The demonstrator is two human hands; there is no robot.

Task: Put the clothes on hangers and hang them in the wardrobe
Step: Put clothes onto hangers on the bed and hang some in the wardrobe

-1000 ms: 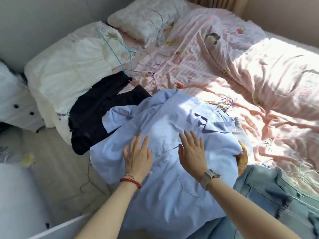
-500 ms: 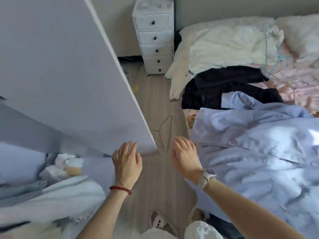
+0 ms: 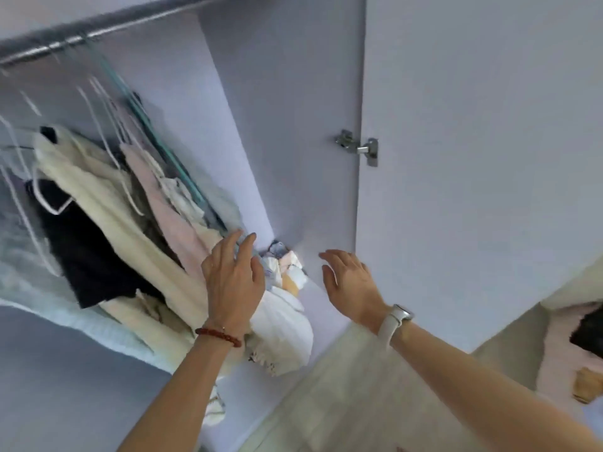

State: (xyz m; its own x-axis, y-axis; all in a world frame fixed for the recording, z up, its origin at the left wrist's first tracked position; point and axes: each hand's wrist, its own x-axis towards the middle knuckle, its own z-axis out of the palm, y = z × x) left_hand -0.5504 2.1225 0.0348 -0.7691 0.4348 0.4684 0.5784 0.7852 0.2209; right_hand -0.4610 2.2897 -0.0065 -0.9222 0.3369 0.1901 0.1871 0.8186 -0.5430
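view: bed→wardrobe (image 3: pixel 293 125) | hands: left (image 3: pixel 233 282), right (image 3: pixel 350 283) empty, fingers spread

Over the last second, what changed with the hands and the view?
The view swung from the bed and its blue shirt to the open wardrobe. Left hand now reaches toward the hanging clothes; right hand is raised beside the door. Both stayed open, holding nothing.
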